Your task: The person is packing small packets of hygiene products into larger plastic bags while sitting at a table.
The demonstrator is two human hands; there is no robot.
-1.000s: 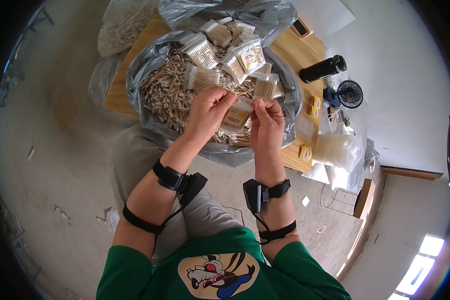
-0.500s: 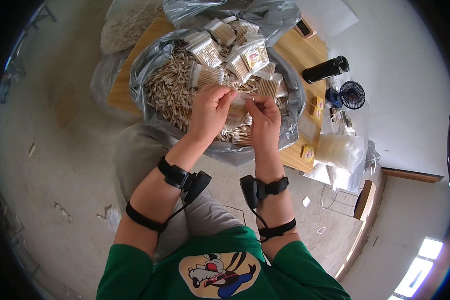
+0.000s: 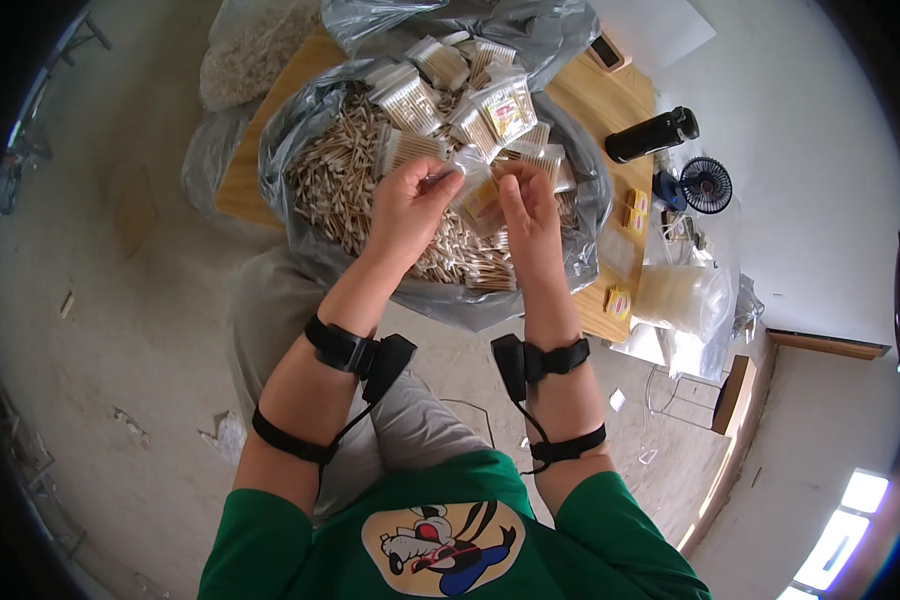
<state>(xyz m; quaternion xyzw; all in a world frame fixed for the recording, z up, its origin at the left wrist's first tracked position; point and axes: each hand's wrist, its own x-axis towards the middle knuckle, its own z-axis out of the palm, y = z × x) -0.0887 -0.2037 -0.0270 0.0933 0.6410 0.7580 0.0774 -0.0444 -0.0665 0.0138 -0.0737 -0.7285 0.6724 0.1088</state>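
Observation:
A small clear zip bag (image 3: pixel 475 197) with a yellowish card in it is stretched between my two hands, over a heap of loose cotton swabs (image 3: pixel 338 170). My left hand (image 3: pixel 407 212) pinches the bag's upper left edge between thumb and fingers. On its other side, my right hand (image 3: pixel 532 215) grips the bag with thumb and bent fingers; the fingertips are partly hidden. The swabs lie in a large grey plastic bag (image 3: pixel 278 135) with its mouth spread wide. Several small bags filled with swabs (image 3: pixel 407 103) rest on the heap just beyond my hands.
The wooden table (image 3: pixel 245 180) bears the big bag. Along its right side are a black thermos (image 3: pixel 653 136), a small fan (image 3: pixel 705 185), yellow cards (image 3: pixel 618 302) and a stack of clear bags (image 3: pixel 680 297). A bulky clear sack (image 3: pixel 255 60) stands at the far left.
My hands have moved slightly apart, the right one shifting right and turning. The small bag between them is tilted more and shows more of its clear plastic.

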